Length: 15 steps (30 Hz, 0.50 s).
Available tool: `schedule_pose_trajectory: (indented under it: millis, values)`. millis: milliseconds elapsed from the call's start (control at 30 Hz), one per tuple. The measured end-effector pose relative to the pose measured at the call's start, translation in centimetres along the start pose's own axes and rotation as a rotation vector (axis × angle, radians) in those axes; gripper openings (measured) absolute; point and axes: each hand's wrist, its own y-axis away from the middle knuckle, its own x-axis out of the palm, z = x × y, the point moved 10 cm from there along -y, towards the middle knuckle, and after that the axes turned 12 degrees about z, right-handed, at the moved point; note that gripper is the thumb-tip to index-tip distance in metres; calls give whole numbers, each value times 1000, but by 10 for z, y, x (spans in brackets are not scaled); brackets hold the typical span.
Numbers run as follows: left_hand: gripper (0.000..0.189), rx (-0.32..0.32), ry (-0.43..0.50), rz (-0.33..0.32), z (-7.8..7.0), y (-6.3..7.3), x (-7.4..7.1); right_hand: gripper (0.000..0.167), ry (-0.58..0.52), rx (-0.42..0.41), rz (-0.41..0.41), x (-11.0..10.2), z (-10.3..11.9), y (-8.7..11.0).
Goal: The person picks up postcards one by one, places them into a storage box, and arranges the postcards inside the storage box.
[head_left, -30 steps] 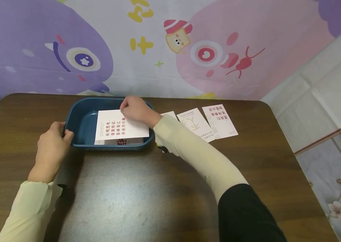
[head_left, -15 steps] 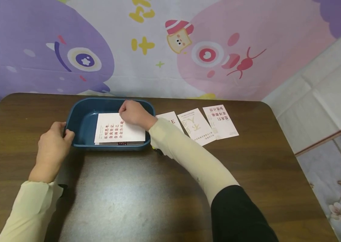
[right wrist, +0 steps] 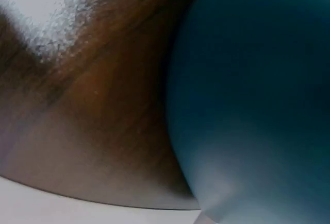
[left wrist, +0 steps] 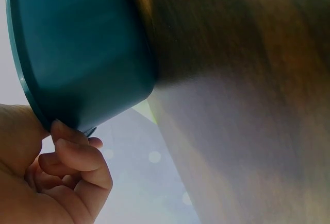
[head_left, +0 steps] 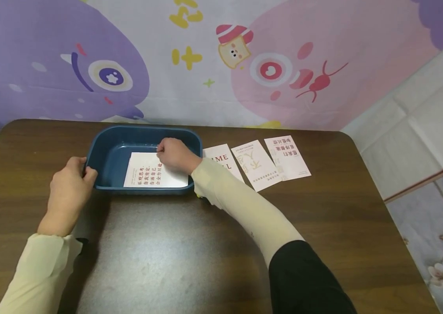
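You have a dark brown, wood-grained desk [head_left: 221, 261] before you, a patch of glare on its near middle. Close to its far edge, left of centre, sits a deep-blue rectangular tray [head_left: 109, 159] with rounded corners; a white paper card [head_left: 141, 172] with red lettering lies in it, by the tray's near wall. Three other printed paper cards [head_left: 255, 163] lie side by side toward the desk's far right corner. Beyond the far edge hangs a printed cloth [head_left: 182, 96] with purple and pink cartoon figures.

Your left hand [head_left: 68, 194] has thumb and fingers clamped on the tray's rim at its left end. Your right hand [head_left: 178, 155], fingers curled, pinches the card's far right part.
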Motion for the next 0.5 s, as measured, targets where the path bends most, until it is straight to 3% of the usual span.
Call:
schedule_pose_trajectory:
  millis: [300, 500]
  values:
    - [48, -9, -2, 12, 1, -1, 1, 24, 8, -6, -36, 1, -3, 0]
    - [46, 8, -11, -4, -1, 1, -1, 21, 86, 14, -91, -2, -4, -1]
